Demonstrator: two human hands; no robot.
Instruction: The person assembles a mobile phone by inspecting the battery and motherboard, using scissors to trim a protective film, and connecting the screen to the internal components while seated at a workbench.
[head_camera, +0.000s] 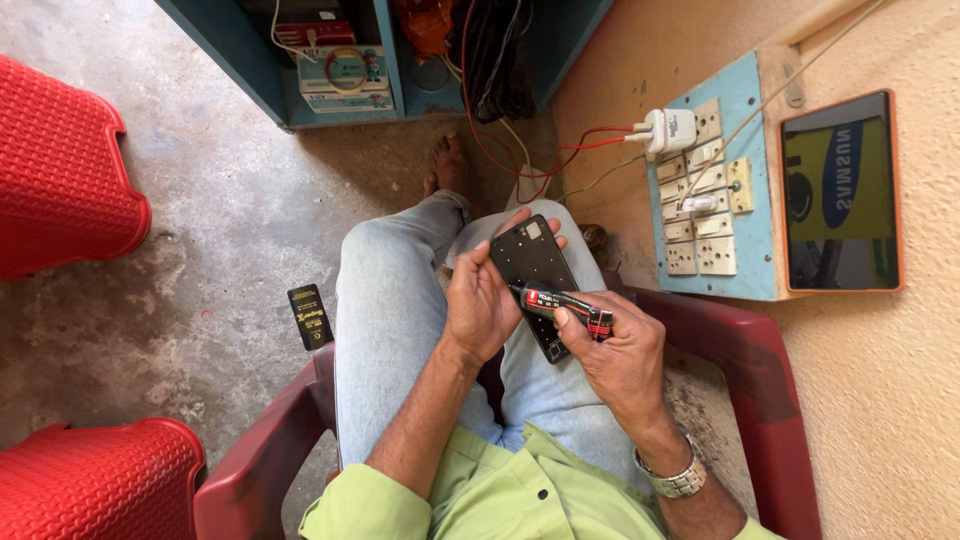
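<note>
1. In the head view, the left hand (482, 305) gripped a black phone frame (535, 268) over the lap, fingers wrapped around its left edge.
2. The right hand (620, 355) pinched a small red-and-black tube (565, 305), its tip touching the frame.
3. The person sat in a maroon chair (745, 370) on a stained concrete floor (230, 200).
4. A switchboard (705, 190) hung on the tan wall (900, 400), near the chair's right arm.

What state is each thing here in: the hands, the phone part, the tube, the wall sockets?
Left hand: gripping the black flat phone panel, tilted over the lap.
Right hand: holding the small black-and-red tube, tip on the panel.
White charger: plugged into the blue switchboard.
Small black battery: lying flat on the floor.
</note>
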